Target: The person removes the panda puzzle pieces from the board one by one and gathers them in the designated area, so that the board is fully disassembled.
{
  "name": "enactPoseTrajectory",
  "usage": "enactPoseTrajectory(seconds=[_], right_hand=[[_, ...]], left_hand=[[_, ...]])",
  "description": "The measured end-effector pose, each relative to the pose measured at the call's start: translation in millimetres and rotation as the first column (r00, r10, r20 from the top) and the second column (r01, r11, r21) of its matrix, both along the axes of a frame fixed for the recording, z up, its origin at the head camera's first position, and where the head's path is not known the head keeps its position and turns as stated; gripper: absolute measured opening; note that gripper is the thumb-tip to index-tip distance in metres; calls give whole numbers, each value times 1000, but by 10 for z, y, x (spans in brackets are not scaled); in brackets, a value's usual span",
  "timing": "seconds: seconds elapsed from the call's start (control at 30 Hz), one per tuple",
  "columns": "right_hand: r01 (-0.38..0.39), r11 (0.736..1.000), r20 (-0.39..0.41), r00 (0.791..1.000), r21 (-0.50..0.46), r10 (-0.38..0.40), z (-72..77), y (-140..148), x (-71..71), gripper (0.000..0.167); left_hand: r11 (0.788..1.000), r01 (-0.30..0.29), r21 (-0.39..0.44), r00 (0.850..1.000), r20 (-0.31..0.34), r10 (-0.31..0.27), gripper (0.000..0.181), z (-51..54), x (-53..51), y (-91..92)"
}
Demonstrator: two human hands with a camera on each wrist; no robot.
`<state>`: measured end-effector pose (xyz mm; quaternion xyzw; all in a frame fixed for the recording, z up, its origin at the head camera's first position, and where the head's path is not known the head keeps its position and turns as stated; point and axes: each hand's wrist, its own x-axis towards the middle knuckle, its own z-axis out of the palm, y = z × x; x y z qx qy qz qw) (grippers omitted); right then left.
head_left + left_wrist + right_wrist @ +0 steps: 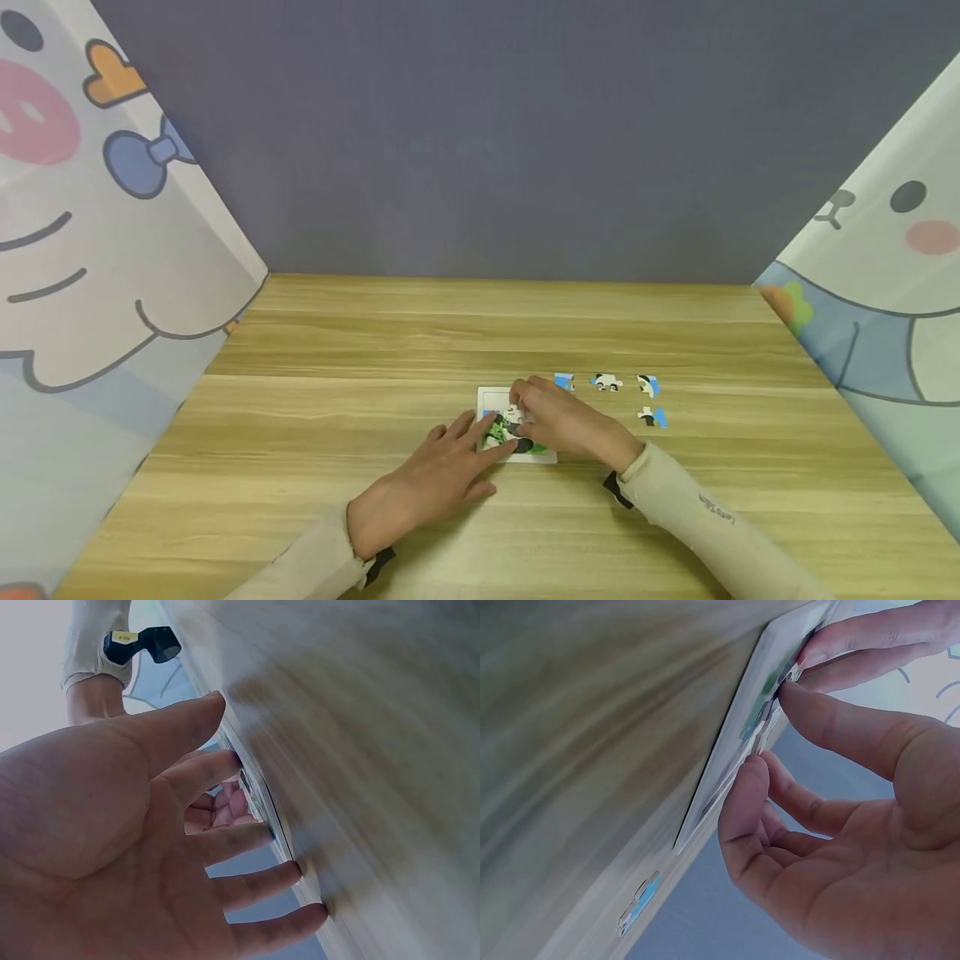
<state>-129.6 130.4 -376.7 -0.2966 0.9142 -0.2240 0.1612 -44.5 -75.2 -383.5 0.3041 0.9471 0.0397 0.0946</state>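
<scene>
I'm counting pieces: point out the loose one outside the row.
The blue, white and black piece, seen below the row's right end; the other three line up.

There is one left hand (442,471), one right hand (561,417) — and one puzzle tray (497,400). On one table (337,333) lie four loose pieces (606,382).

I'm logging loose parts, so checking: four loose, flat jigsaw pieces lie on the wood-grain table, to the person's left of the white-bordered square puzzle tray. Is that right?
One slip: the side. The head view shows the four loose, flat jigsaw pieces on the wood-grain table, to the person's right of the white-bordered square puzzle tray.
</scene>
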Motion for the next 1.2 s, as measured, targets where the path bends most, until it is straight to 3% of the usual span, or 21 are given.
enactPoseTrajectory(seconds=[0.27,0.57,0.7,0.8,0.87,1.2], right_hand=[[-30,999,4,1000,-29,30,-4,12,-37,26],[-49,995,61,997,-82,54,-3,2,-106,26],[-123,989,-57,991,-85,119,10,-19,-49,29],[-188,979,-187,967,-79,171,32,-20,-11,31],[-209,975,-229,956,-82,186,42,-11,-8,30],[-261,951,-135,961,-163,241,71,15,-70,20]], left_hand=[[1000,-6,6,1000,20,6,61,-4,12,15],[1000,-1,1,1000,18,1,62,15,8,4],[1000,-4,-4,999,35,4,61,14,15,7],[1000,-9,-6,999,40,9,61,29,16,13],[1000,-10,-12,999,37,10,61,34,17,15],[1000,-7,-7,999,35,7,61,35,25,24]])
